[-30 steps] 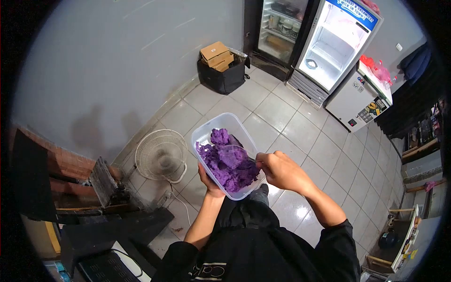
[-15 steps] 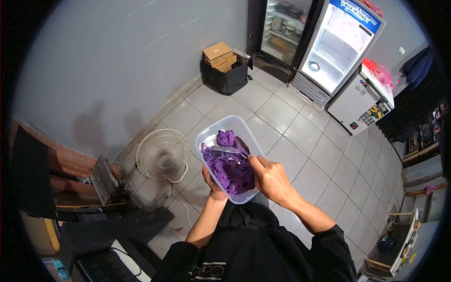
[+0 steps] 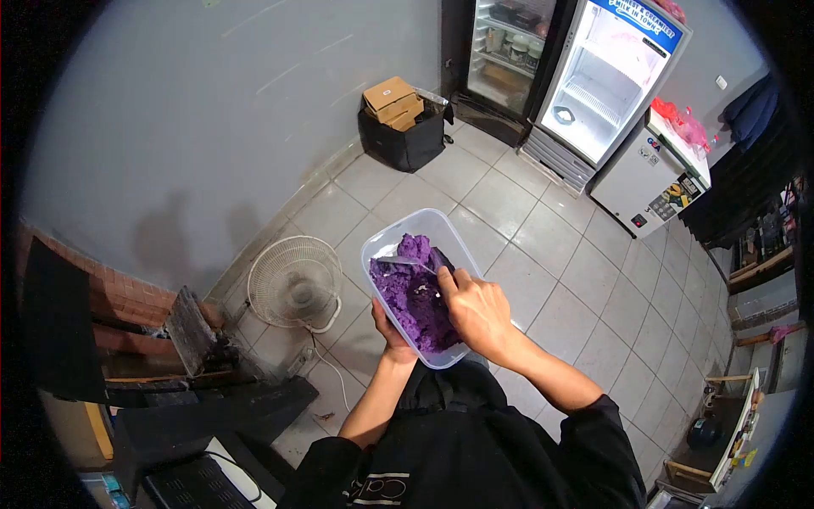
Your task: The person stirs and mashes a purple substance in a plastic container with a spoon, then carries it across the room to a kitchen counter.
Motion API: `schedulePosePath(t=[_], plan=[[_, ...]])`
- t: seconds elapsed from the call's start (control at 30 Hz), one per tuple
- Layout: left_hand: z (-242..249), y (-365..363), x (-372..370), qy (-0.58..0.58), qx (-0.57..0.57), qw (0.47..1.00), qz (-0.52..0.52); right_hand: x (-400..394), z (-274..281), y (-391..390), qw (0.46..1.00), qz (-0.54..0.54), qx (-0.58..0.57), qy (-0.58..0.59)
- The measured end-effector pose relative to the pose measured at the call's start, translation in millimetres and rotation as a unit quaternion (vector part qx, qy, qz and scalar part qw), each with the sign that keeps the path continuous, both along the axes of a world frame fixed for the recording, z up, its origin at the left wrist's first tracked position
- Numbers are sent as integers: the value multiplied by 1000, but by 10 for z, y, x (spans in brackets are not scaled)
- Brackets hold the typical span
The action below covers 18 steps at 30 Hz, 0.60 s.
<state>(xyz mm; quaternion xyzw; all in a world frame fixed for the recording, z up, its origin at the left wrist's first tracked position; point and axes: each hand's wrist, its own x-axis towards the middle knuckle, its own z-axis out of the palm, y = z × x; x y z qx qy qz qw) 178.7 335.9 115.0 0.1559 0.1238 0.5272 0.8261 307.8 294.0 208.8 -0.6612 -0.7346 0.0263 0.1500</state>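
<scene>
A clear plastic container (image 3: 459,243) is held out in front of my body. Inside lies a crumbly purple mash (image 3: 398,299), with a lump at the far end and a darker area near my right hand. My left hand (image 3: 392,336) grips the container's left side from below. The fingers of my right hand (image 3: 476,310) are closed around the handle of a metal spoon or fork (image 3: 402,260). Its head rests against the mash near the left wall, and I cannot make out its exact shape.
A floor fan (image 3: 294,282) stands to the left by the wall. Further ahead are a black bag with cardboard boxes (image 3: 392,102), a lit display fridge (image 3: 598,89) and a white chest freezer (image 3: 649,174). Dark furniture (image 3: 195,424) fills the lower left.
My right hand has shifted slightly up and right, and the utensil's head has moved a little up inside the container. The container sits marginally further right.
</scene>
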Motion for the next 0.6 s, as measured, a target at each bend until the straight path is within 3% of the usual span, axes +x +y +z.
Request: schedulePosePath(t=[0.07, 0.4, 0.6], plan=[[-85, 7, -7, -44, 15, 999, -14, -18, 0, 40, 999, 6, 23, -22], [-84, -7, -21, -24, -2, 1000, 3, -45, -19, 194, 998, 11, 41, -55], [-127, 38, -5, -30, 7, 1000, 3, -2, 171, 124, 1000, 6, 31, 1]])
